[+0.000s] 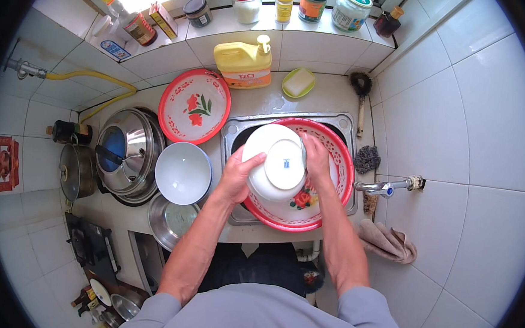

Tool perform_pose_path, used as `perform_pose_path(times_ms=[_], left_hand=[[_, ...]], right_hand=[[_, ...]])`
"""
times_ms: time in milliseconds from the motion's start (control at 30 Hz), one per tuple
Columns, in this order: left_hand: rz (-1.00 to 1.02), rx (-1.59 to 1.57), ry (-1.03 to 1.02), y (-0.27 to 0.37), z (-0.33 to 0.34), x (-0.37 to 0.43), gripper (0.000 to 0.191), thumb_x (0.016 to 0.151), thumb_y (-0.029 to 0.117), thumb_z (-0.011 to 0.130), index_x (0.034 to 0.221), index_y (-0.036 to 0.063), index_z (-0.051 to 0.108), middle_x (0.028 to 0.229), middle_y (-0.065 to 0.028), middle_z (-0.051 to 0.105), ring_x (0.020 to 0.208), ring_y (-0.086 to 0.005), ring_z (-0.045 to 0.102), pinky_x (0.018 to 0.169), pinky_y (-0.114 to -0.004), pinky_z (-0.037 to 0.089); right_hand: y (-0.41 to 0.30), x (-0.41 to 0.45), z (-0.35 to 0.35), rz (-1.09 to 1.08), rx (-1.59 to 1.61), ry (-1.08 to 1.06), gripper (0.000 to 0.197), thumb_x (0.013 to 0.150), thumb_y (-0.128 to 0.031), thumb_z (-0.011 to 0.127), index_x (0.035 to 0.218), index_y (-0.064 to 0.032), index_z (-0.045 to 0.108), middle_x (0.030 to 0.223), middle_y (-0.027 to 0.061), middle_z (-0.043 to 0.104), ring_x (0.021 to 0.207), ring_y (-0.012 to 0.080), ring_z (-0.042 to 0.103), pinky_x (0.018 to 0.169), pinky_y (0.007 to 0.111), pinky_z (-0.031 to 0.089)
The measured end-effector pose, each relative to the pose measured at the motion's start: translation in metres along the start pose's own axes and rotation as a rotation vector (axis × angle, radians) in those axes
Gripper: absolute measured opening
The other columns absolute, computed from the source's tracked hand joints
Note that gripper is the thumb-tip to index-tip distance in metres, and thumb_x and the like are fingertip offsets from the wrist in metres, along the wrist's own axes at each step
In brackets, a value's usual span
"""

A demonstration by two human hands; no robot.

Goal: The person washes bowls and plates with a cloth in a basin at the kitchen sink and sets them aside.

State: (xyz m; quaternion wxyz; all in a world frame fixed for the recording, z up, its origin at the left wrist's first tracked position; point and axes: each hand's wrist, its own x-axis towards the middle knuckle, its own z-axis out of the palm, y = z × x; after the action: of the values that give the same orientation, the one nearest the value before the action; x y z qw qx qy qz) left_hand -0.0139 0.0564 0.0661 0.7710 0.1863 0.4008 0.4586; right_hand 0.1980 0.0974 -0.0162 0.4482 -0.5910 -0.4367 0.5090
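Note:
A white ceramic bowl (261, 186), its foot ring facing up, is tilted over a red-rimmed enamel basin (348, 169) set on the steel sink. My left hand (239, 174) grips the bowl's left side, thumb on the outside near the foot. At the right side, my right hand (315, 156) presses something greyish, perhaps a cloth, against the bowl's edge; its fingertips are partly hidden. Left of the sink stand a blue-rimmed white bowl (183, 172), a shallow steel pan (169, 219) and a floral enamel tray (175, 109).
A water tap (385, 188) juts from the right wall above a hanging cloth (386, 241). Behind the sink are a yellow detergent jug (244, 63) and a soap dish (310, 88). A lidded steel pot (131, 165) stands left. A long-handled brush (361, 102) lies right.

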Motion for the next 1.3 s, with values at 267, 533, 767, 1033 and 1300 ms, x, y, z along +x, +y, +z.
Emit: perform_pose_path(times_ms=[267, 533, 767, 1033, 1300], left_hand=[[0.207, -0.285, 0.236, -0.023, 0.005, 0.017, 0.048, 0.103, 0.011, 0.062, 0.146, 0.0010, 0.045, 0.140, -0.0153, 0.059, 0.128, -0.0279, 0.060, 0.111, -0.044, 0.049], [0.264, -0.174, 0.301, -0.052, 0.010, 0.003, 0.044, 0.101, 0.009, 0.065, 0.142, 0.0037, 0.053, 0.132, -0.0116, 0.065, 0.121, -0.0221, 0.063, 0.103, -0.038, 0.052], [0.252, -0.007, 0.214, -0.069, 0.027, -0.018, 0.043, 0.100, 0.009, 0.068, 0.140, -0.0002, 0.055, 0.126, -0.0095, 0.068, 0.111, -0.0165, 0.066, 0.094, -0.032, 0.056], [0.270, 0.272, 0.203, -0.070, 0.028, -0.052, 0.038, 0.101, 0.012, 0.067, 0.135, -0.0016, 0.056, 0.115, -0.0072, 0.068, 0.102, -0.0114, 0.065, 0.087, -0.029, 0.056], [0.652, 0.998, 0.046, -0.061, 0.025, -0.075, 0.035, 0.090, 0.008, 0.069, 0.124, 0.0018, 0.066, 0.112, -0.0176, 0.073, 0.104, -0.0359, 0.070, 0.091, -0.044, 0.056]], right_hand=[[0.012, -0.097, 0.049, -0.241, -0.343, 0.302, 0.049, 0.108, -0.031, 0.051, 0.145, 0.0009, 0.055, 0.144, 0.0263, 0.057, 0.128, 0.0385, 0.056, 0.112, 0.046, 0.041], [-0.022, -0.096, 0.055, -0.694, -0.823, 0.186, 0.038, 0.101, -0.021, 0.057, 0.132, -0.0006, 0.066, 0.131, 0.0198, 0.065, 0.120, 0.0369, 0.059, 0.104, 0.053, 0.042], [-0.013, -0.057, 0.023, -0.337, -0.441, 0.285, 0.022, 0.102, -0.019, 0.059, 0.102, 0.0006, 0.068, 0.098, 0.0167, 0.068, 0.092, 0.0334, 0.066, 0.083, 0.044, 0.051], [0.022, -0.038, 0.013, -0.287, -0.460, 0.311, 0.031, 0.105, -0.023, 0.057, 0.100, 0.0060, 0.068, 0.088, 0.0212, 0.069, 0.080, 0.0311, 0.066, 0.074, 0.041, 0.051], [0.006, -0.039, -0.029, 0.451, 0.220, -0.150, 0.037, 0.107, -0.030, 0.052, 0.131, -0.0035, 0.062, 0.113, 0.0095, 0.073, 0.092, 0.0205, 0.072, 0.080, 0.033, 0.059]])
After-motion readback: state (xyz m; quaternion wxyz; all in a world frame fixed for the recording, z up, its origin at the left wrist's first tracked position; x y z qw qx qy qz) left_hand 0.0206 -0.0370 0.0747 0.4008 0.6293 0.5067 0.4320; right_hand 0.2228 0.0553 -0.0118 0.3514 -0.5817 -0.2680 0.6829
